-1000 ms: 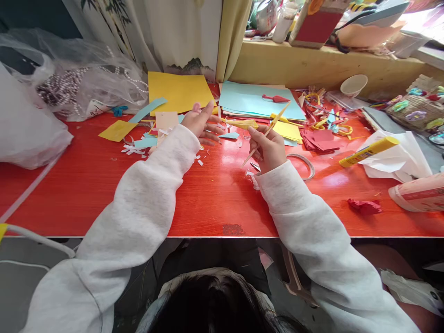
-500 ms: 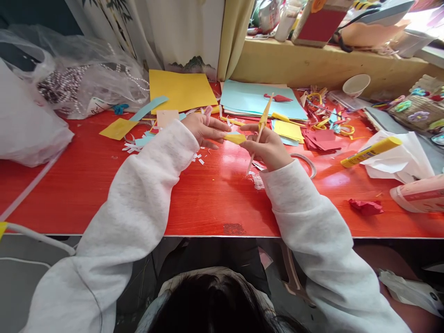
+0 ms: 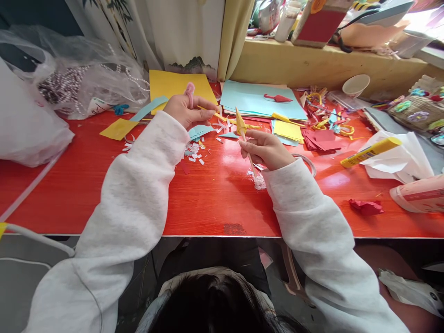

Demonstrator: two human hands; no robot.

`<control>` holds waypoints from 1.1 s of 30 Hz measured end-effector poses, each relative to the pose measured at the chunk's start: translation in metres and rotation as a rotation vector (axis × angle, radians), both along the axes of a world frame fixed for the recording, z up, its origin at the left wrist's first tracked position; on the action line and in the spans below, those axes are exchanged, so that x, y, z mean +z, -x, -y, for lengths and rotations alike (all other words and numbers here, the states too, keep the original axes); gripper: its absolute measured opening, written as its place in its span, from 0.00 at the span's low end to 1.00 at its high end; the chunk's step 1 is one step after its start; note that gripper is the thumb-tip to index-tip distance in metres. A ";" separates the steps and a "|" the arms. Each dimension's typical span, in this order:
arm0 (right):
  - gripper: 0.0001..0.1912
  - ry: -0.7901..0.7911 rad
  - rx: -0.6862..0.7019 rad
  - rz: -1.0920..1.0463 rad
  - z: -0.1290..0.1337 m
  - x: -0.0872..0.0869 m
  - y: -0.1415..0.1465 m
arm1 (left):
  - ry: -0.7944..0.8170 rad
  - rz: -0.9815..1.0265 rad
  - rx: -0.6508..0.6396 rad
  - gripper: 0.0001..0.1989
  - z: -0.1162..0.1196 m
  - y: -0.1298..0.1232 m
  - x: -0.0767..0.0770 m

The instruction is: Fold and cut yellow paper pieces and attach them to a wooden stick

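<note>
My right hand (image 3: 265,149) pinches a thin wooden stick (image 3: 252,167). A folded, pointed yellow paper piece (image 3: 240,124) sits at the stick's upper end, tip up. Off to the left, my left hand (image 3: 189,112) hovers over paper scraps with thumb and fingers pressed together. A thin yellow bit shows between them, too small to name. A fuzzy pink ring (image 3: 189,92) is around one of its fingers. Under and beside this hand lie blue paper pieces (image 3: 201,132) and small white scraps (image 3: 196,151). A twisted yellow paper strip (image 3: 248,126) lies behind the stick.
Yellow sheet (image 3: 180,88) and blue sheets (image 3: 249,99) lie at the back, with a small red paper shape (image 3: 278,98) on the blue. Yellow squares (image 3: 288,131), red squares (image 3: 322,140), a glue stick (image 3: 371,151) and a paper cup (image 3: 356,85) are rightward. Plastic bags (image 3: 27,106) stand left.
My left hand has drawn away to the left and up from the yellow paper by my right hand. The stick with its yellow piece now tilts left, its top lower.
</note>
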State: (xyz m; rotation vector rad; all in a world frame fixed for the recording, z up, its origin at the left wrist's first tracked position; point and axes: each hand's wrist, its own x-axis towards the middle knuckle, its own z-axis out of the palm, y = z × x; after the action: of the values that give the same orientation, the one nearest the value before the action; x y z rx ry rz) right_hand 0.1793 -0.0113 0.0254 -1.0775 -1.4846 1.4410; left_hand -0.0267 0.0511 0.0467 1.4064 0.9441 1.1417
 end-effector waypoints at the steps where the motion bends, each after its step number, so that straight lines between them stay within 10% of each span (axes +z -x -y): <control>1: 0.17 0.000 -0.008 -0.005 0.000 0.000 0.000 | -0.007 -0.026 -0.017 0.06 0.001 0.001 0.002; 16: 0.20 0.014 0.054 0.022 0.004 -0.002 0.008 | -0.286 -0.114 -0.002 0.08 0.015 -0.023 -0.002; 33: 0.19 0.037 0.083 0.054 0.007 0.002 0.010 | -0.202 -0.165 0.041 0.06 0.021 -0.027 0.000</control>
State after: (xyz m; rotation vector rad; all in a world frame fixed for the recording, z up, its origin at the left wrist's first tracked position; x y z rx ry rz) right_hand 0.1691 -0.0187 0.0275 -1.0958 -1.5627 1.5131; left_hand 0.0002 0.0301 0.0465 1.6717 0.9984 1.1912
